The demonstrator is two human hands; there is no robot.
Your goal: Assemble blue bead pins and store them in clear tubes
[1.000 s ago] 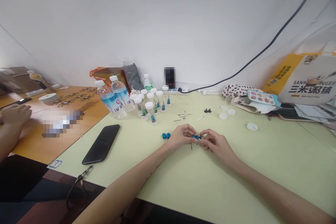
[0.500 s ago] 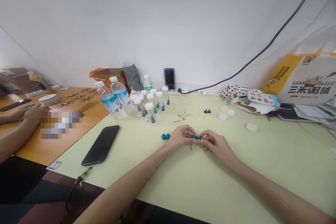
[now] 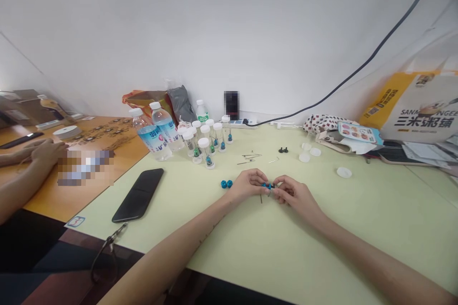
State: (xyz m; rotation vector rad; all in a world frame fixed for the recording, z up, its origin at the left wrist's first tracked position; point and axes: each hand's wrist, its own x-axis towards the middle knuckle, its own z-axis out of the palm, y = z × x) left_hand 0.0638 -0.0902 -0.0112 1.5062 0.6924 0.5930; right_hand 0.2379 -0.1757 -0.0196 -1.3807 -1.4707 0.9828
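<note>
My left hand (image 3: 246, 185) and my right hand (image 3: 294, 194) meet over the pale green tabletop (image 3: 286, 238), their fingertips pinching a small blue and black assembly (image 3: 268, 185). A thin dark metal pin (image 3: 261, 198) sticks down from it. Its exact shape is mostly hidden by my fingers. Just left of my left hand lie two blue beads (image 3: 226, 184). Farther ahead are several thin metal pins (image 3: 250, 157) and two small black parts (image 3: 283, 150).
Several capped plastic vials (image 3: 205, 152) holding pins and blue parts stand at the back, beside water bottles (image 3: 154, 136). A black phone (image 3: 138, 194) lies to the left. A co-worker's hand (image 3: 46, 152) rests on the wooden table (image 3: 121, 150). White caps (image 3: 344, 172) lie to the right.
The co-worker's hand has slid right across the wooden table since the oldest frame. My fingers have shifted only slightly on the blue assembly, and the view has moved a little.
</note>
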